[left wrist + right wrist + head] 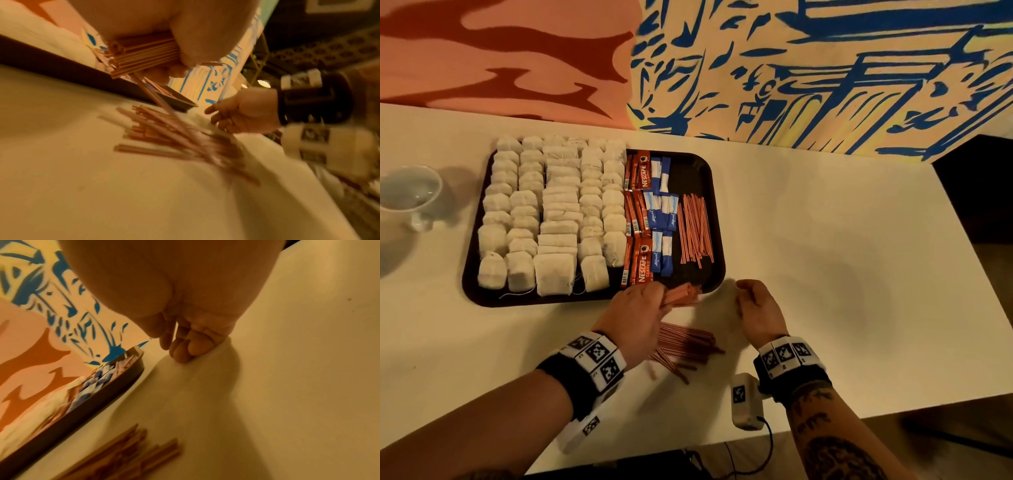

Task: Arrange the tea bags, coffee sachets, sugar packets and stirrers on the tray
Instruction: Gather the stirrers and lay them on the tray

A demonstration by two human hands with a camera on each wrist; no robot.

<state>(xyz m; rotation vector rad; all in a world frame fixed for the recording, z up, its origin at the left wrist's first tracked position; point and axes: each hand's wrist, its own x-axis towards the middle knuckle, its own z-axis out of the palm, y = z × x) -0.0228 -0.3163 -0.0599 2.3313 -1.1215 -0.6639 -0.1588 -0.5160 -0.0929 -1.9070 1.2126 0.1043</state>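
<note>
Stirrers (681, 294) gripped in bundle by left hand (635, 313) at tray (714, 274) edge; right hand (758, 306) loosely curled, nothing held.

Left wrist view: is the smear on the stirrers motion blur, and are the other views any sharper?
Left wrist: loose stirrers on the table streak, likely motion blur; the held bundle stays fairly crisp. Head: sharp on the tray, blurred at the left hand. Right wrist: soft, dim amber light; right hand casts a shadow.

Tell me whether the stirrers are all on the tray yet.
Not yet. One batch lies on the tray, a loose pile of stirrers sits on the table, and the left hand grips a bundle.
</note>
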